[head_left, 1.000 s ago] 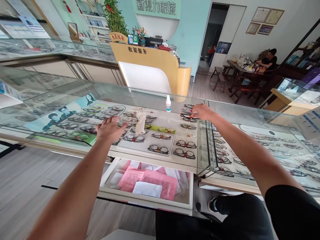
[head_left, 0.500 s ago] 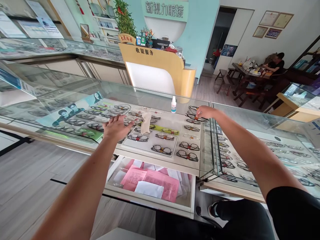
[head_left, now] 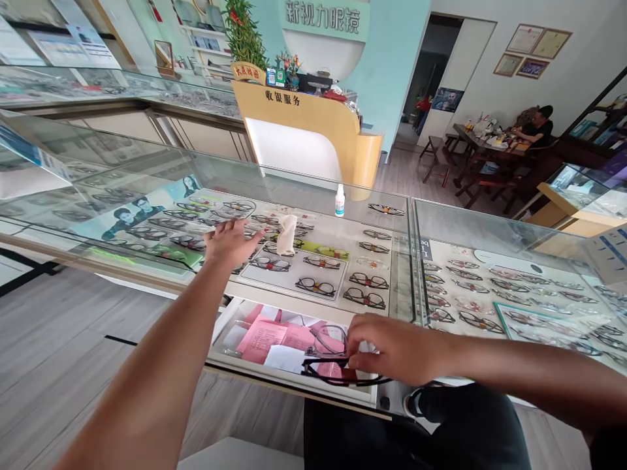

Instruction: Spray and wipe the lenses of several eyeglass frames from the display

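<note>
My right hand (head_left: pixel 399 346) pinches a pair of dark-framed eyeglasses (head_left: pixel 333 372) above the open drawer (head_left: pixel 378 385). Pink printed papers (head_left: pixel 264 339) and white slips lie in that drawer, partly hidden by the glasses and hand. With fingers spread, my left hand (head_left: pixel 230 245) rests on the glass top of the display case (head_left: pixel 362 313), holding nothing. Close to its right is a crumpled beige cloth (head_left: pixel 287 235). A small white spray bottle (head_left: pixel 339 201) stands upright farther back, and another pair of dark eyeglasses (head_left: pixel 386 209) lies to the right of it.
Rows of eyeglasses (head_left: pixel 366 297) show through the glass. A second display case (head_left: pixel 470 261) adjoins on the right. Beyond stands a wooden cashier counter (head_left: pixel 298 124). A person (head_left: pixel 539 127) sits at a cluttered table at the far right.
My right hand has come from the back of the glass top toward me and down over the drawer, bringing a pair of eyeglasses along. My left hand has hardly moved.
</note>
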Demonstrator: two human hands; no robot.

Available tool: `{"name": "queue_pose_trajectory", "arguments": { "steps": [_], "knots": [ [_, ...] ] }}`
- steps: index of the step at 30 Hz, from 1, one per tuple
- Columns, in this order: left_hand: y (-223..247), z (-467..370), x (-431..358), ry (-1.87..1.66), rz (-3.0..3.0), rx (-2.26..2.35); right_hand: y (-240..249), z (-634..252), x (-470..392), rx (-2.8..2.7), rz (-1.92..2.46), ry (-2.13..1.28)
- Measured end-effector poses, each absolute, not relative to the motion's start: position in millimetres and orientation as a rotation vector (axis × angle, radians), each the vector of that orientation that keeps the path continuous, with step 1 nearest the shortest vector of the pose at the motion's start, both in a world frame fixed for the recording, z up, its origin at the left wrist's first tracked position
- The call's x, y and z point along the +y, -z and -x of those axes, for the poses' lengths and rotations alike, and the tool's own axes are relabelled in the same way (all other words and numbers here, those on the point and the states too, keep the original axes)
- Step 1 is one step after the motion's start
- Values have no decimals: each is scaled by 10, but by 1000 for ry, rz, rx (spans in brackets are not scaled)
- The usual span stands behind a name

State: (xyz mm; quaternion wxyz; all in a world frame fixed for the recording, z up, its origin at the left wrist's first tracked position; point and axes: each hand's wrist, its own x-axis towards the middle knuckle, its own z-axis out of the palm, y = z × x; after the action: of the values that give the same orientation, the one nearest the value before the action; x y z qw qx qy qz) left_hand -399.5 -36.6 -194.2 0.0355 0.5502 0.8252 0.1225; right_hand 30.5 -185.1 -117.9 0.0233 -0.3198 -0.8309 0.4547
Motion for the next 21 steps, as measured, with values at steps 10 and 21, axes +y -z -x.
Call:
{"name": "queue_pose_trajectory", "arguments": {
  "steps": [10,21],
  "knots": [
    [2006,4032,-349,-418,-1726,2541,2644,536,-1670,-2571,1235,-739],
    [2014,4026,-403,-421,-1712,2553,2877,1650,-163,-2377,1553,-319]
  ]
}}
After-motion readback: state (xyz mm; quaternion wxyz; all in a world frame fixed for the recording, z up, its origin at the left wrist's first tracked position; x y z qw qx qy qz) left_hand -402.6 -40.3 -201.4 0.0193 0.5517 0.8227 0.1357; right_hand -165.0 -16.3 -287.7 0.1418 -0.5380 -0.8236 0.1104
